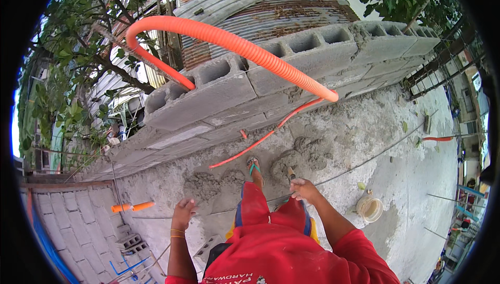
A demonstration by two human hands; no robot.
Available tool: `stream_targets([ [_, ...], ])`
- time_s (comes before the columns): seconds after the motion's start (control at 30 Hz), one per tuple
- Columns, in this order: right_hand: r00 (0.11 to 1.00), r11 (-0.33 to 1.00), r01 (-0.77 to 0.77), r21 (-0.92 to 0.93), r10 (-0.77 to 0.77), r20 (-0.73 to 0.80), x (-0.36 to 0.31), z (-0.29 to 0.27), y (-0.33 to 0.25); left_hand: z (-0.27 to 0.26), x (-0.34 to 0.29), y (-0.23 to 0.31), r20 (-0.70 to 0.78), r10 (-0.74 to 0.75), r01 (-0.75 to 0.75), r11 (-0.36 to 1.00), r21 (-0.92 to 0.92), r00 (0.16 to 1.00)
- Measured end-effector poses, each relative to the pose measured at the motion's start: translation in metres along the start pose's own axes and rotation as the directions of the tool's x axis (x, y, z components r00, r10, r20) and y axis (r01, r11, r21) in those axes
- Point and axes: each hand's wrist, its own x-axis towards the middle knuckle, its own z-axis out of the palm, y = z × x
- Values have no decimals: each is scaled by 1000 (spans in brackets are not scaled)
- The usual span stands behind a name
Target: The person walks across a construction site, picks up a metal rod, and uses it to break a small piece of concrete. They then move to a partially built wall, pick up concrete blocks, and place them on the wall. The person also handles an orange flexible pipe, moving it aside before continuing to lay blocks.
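My right hand (304,188) is closed round a trowel (291,172) with a short tan handle. Its blade is hard to make out against the grey mortar heap (295,160) beyond it. My left hand (183,214) hangs empty at the left, its fingers loosely bent and apart. Another mortar pile (208,185) lies on the concrete floor, near my sandalled foot (253,167). In front stands a hollow-block wall (203,94). An orange corrugated conduit (219,35) loops over its top, one end down in a block cavity.
A whitish bucket (370,209) stands on the floor at the right. A thin rod or cable (364,163) crosses the floor. Orange conduit pieces (133,207) and loose hollow blocks (131,243) are at the left. Tree branches (112,65) overhang the wall's left end.
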Motion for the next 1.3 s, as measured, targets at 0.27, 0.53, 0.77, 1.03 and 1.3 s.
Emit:
stream_targets([
  [0.27,757,547,460,-700,-653,-13,-130,49,-213,-21,71,81,67,-13,56,716,-696,998],
  [0.53,372,129,371,-920,-928,20,-137,185,-464,-108,49,279,-428,786,-744,592,310,446],
  [0.77,703,4,-156,-988,-702,-114,-54,238,-553,-142,123,417,36,827,-533,328,780,561],
  [1.03,592,62,-93,-994,-799,-106,-29,230,-545,-129,185,455,442,473,-527,56,848,762],
  [1.3,692,285,-40,-958,-684,-233,2,212,-530,-133,232,448,611,387,-647,-49,761,690],
])
